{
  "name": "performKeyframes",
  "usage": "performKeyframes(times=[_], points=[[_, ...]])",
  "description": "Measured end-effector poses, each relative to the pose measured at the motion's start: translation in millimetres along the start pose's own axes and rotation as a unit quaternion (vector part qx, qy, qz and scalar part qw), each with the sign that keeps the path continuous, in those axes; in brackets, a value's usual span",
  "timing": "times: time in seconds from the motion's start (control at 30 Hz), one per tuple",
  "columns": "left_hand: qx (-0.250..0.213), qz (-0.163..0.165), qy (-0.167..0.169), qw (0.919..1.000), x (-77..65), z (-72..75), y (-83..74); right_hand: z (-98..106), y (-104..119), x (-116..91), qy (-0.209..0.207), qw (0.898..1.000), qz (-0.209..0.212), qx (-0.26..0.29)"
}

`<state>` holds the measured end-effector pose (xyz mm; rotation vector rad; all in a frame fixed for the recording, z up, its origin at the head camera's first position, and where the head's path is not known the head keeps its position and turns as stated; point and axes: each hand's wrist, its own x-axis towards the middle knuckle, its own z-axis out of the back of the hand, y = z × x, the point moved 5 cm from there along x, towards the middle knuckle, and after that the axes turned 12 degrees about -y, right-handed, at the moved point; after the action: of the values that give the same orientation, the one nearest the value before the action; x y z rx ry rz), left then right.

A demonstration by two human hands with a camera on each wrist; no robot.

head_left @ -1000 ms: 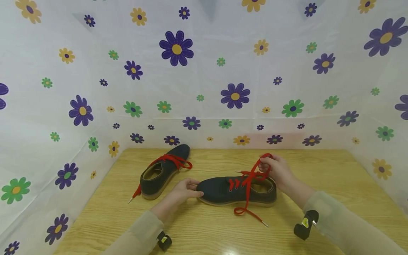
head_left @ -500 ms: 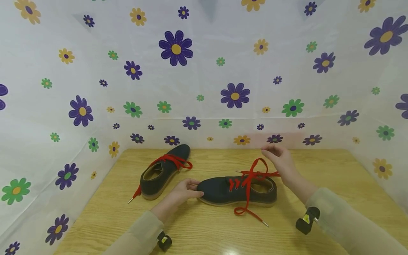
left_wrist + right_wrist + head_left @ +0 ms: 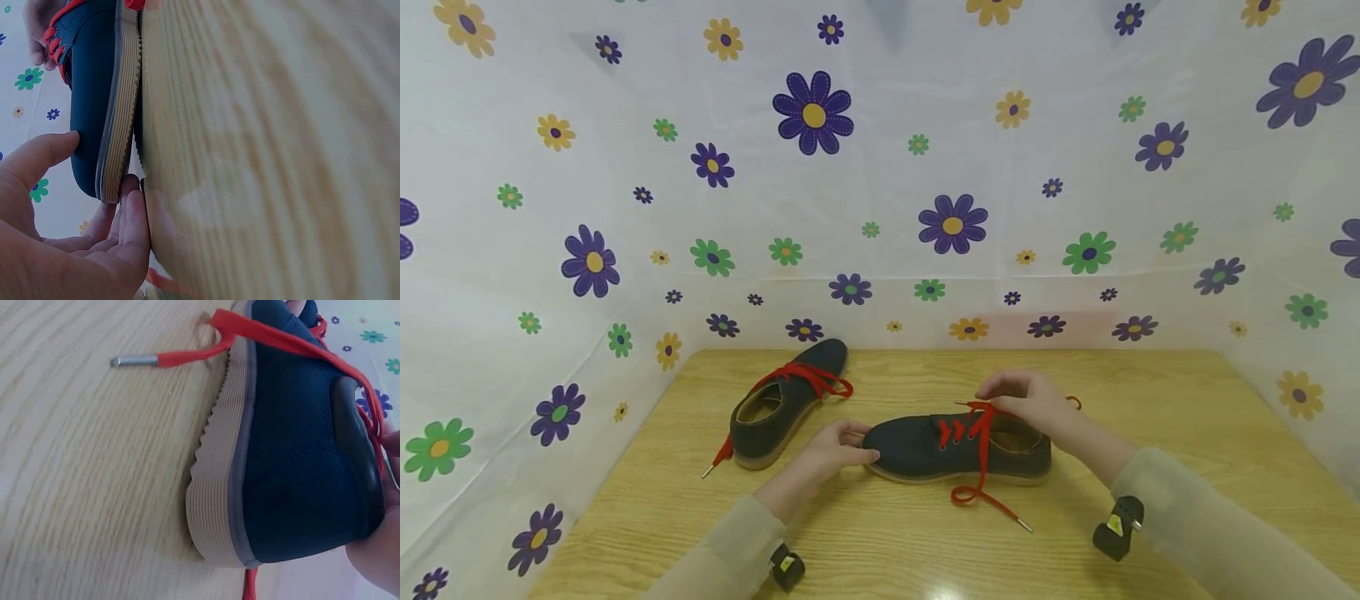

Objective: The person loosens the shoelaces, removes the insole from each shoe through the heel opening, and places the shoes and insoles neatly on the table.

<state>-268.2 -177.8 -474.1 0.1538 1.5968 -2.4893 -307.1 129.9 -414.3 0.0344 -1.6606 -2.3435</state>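
A dark navy shoe with a tan sole and red laces lies at mid table, toe to the left. My left hand holds its toe; in the left wrist view the thumb presses the upper and the fingers lie at the sole's tip. My right hand hovers over the shoe's opening beside the crossed red lace, finger and thumb apart. In the right wrist view only part of that hand shows, close to the lace. One lace end with a metal tip hangs to the table.
A second navy shoe with red laces stands at the back left, toe pointing away. White flowered sheeting walls the back and sides of the wooden table.
My right hand let go of the lace loop, rose, then came down and left toward the lace crossing. The loop no longer stands up in view. The left hand stays put.
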Motion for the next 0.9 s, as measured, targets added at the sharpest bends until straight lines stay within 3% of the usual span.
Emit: performKeyframes(times=[0.3,0.9], points=[[0.001,0.0,0.001,1.0,-1.0,0.4,-0.7,-3.5,-2.4,-0.9,0.068,0.996,0.042,-0.027],[0.006,-0.002,-0.003,1.0,-0.4,0.9,-0.7,-7.7,4.7,-2.4,0.069,0.983,0.118,-0.12]])
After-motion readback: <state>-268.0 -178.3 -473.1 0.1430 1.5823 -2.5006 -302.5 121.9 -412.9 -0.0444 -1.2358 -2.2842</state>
